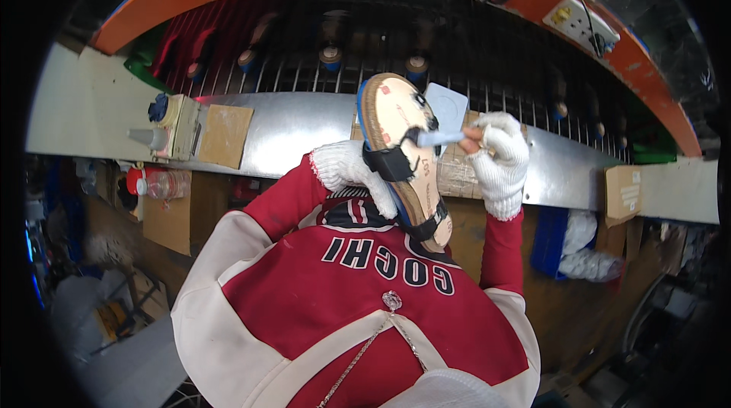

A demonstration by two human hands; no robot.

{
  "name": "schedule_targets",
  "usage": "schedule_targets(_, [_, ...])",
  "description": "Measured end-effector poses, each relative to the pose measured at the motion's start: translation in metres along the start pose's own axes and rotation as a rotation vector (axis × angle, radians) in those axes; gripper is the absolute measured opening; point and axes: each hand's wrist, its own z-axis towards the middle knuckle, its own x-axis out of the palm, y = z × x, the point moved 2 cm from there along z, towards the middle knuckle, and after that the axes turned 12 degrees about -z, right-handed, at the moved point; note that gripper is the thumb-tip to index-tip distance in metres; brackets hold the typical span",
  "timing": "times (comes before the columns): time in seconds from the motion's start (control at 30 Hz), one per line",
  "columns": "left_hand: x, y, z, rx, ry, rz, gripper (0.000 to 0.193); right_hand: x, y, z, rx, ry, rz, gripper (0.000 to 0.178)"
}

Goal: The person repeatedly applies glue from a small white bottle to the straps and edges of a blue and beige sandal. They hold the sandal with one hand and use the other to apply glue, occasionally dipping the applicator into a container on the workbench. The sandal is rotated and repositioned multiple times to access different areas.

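Observation:
A sandal on a shoe last (pixel 375 107) is tilted in front of my chest, its pale, marked underside facing up. Black straps (pixel 390 163) fold over its edges, and a blue rim shows along one side. My left hand (pixel 349 169), in a white knitted glove, grips the sandal from the left; some of its fingers are hidden behind it. In my right hand (pixel 502 163), gloved with bare fingertips, a slim pale-handled tool (pixel 443 137) is pinched. The tool's far end reaches the black strap near the sandal's middle; its tip cannot be made out clearly.
Behind the metal ledge (pixel 285 128) runs a dark rack with bars, bearing several shod lasts (pixel 330 57). A cardboard piece (pixel 226 136) and a container with a grey nozzle (pixel 156 137) are at left. A small carton (pixel 623 192) sits at right. A socket strip (pixel 582 23) hangs on the orange frame.

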Motion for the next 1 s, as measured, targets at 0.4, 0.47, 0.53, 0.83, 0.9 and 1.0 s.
schedule_targets(0.4, [-0.062, 0.011, -0.028, 0.764, -0.138, 0.019, 0.106, 0.002, -0.062, -0.150, 0.657, 0.219, -0.006, 0.014])
schedule_targets(0.47, [-0.066, 0.001, -0.032, 0.635, -0.002, -0.408, 0.102, 0.017, -0.073, -0.164, 0.666, 0.294, -0.291, 0.017])
schedule_targets(0.53, [-0.052, -0.021, -0.041, 0.602, 0.449, -0.492, 0.088, 0.038, -0.081, -0.169, 0.659, 0.329, -0.507, 0.017])
schedule_targets(0.83, [0.001, 0.022, -0.058, 0.718, -0.294, -0.701, 0.055, 0.080, -0.095, -0.139, 0.363, 0.457, -0.825, 0.013])
schedule_targets(0.9, [-0.009, 0.037, -0.055, 0.614, -0.358, -0.731, 0.058, 0.080, -0.094, -0.135, 0.309, 0.462, -0.835, 0.014])
schedule_targets(1.0, [-0.020, 0.040, -0.052, 0.578, -0.257, -0.727, 0.063, 0.076, -0.095, -0.136, 0.345, 0.492, -0.761, 0.015])
